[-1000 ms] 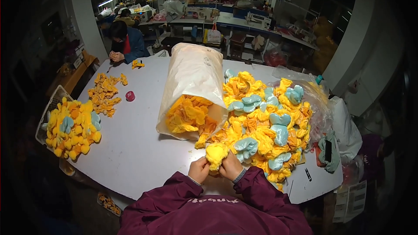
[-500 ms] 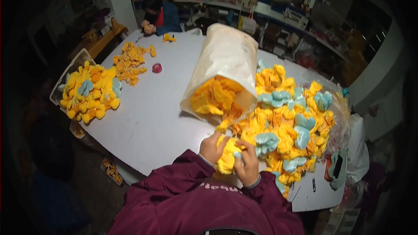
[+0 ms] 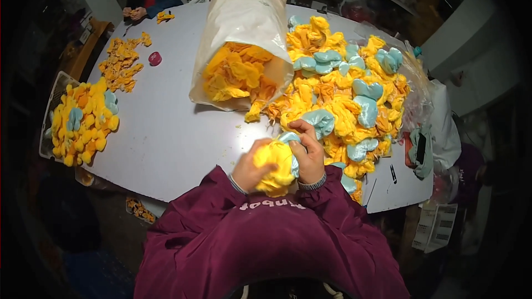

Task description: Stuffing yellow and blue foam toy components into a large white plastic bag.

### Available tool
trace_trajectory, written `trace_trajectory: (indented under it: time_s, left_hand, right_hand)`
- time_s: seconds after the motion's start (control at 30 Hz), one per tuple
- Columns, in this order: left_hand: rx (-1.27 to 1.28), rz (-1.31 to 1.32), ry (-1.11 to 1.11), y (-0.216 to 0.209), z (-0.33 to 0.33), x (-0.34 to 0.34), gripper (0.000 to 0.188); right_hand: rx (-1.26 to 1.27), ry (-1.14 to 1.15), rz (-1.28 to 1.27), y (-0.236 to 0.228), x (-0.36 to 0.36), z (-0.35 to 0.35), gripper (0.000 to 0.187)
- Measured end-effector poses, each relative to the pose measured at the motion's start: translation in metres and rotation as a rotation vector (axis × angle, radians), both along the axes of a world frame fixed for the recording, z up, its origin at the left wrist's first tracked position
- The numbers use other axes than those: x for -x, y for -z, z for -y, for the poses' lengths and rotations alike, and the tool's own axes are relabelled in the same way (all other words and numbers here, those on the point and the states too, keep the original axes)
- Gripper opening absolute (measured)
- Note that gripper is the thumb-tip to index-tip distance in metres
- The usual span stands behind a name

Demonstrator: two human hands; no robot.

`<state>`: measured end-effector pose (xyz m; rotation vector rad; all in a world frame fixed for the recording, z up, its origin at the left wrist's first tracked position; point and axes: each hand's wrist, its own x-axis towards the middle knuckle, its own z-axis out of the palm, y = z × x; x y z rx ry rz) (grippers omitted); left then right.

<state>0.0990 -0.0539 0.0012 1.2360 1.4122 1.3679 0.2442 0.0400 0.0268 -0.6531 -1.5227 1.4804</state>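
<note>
Close to my body, a yellow plush piece (image 3: 275, 173) with a light blue satin part is held between both hands. My left hand (image 3: 250, 165) is closed on its left side, fingers slightly blurred. With its thumb near the blue part, my right hand (image 3: 311, 158) grips the right side. Just beyond my right hand spreads a heap of limp yellow, orange and light blue plush pieces (image 3: 354, 91). A large white sack (image 3: 246, 16) lies on the table ahead, its mouth toward me and full of yellow-orange pieces (image 3: 235, 72).
At the left table edge stands a basket (image 3: 49, 116) of rounded yellow plush pieces. Small orange scraps (image 3: 121, 62) lie beyond it, near a pink round object (image 3: 155, 58). A dark pen-like tool (image 3: 393, 174) rests at the right. Another person (image 3: 145, 0) works at the far left.
The view has tipped downward, so the table sits higher in it. Both hands have turned the plush piece and brought it nearer my body; its blue part now shows at the top right.
</note>
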Motion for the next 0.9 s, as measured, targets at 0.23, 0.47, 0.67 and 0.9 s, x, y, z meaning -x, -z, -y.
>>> trace_trajectory:
  time_s: [0.23,0.47,0.67,0.9]
  left_hand:
    - [0.028,-0.151,-0.130,0.006,0.008,-0.011,0.039]
    - [-0.077,-0.718,-0.216,-0.024,0.001,-0.011,0.041]
    - [-0.009,-0.569,-0.073,-0.030,-0.007,-0.040,0.042]
    - [0.080,-0.164,0.154,-0.033,-0.007,-0.048,0.037]
  right_hand:
    - [0.015,-0.179,-0.039,-0.004,0.000,-0.021,0.015]
    - [-0.614,0.181,0.405,-0.051,-0.008,-0.027,0.018]
    - [-0.748,0.242,0.453,-0.011,-0.019,-0.036,0.013]
    - [0.478,0.528,-0.270,0.018,-0.093,-0.112,0.014]
